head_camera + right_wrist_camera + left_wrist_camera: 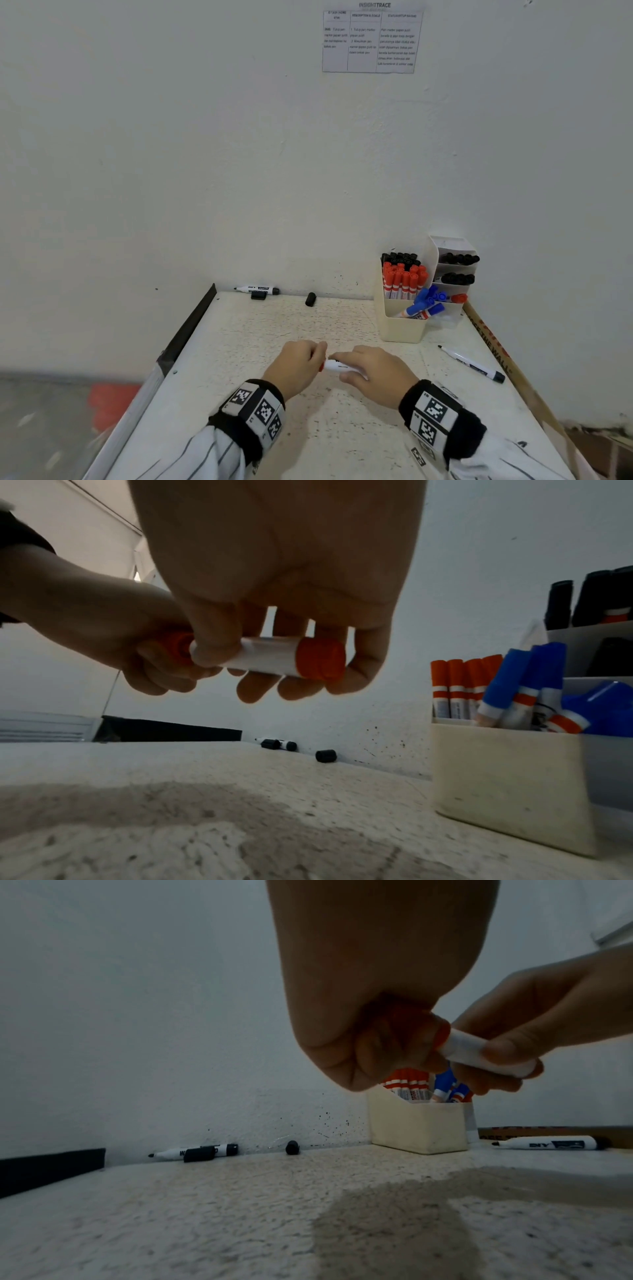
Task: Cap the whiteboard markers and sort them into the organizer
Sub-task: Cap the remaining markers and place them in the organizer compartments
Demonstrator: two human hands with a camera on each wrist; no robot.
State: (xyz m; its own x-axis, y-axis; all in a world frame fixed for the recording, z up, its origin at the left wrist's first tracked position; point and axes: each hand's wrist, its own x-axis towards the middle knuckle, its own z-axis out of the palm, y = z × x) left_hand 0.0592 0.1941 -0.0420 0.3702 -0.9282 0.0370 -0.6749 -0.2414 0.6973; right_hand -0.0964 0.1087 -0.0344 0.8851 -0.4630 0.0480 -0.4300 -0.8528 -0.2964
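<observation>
Both hands meet above the middle of the table over one red whiteboard marker (pixel 337 366). My right hand (pixel 373 370) grips its white barrel (pixel 263 656); the red end (pixel 320 658) shows by the little finger. My left hand (pixel 298 365) curls round the red cap (pixel 176 649) at the other end (pixel 441 1035), set against the barrel. The cream organizer (pixel 399 325) stands at the back right, holding black, red and blue markers.
An uncapped black marker (pixel 257 290) lies by the wall with a black cap (pixel 258 296) beside it; another black cap (pixel 310 299) lies further right. A second uncapped black marker (pixel 474 365) lies at the right, near a wooden strip (pixel 493 346) along the table's edge.
</observation>
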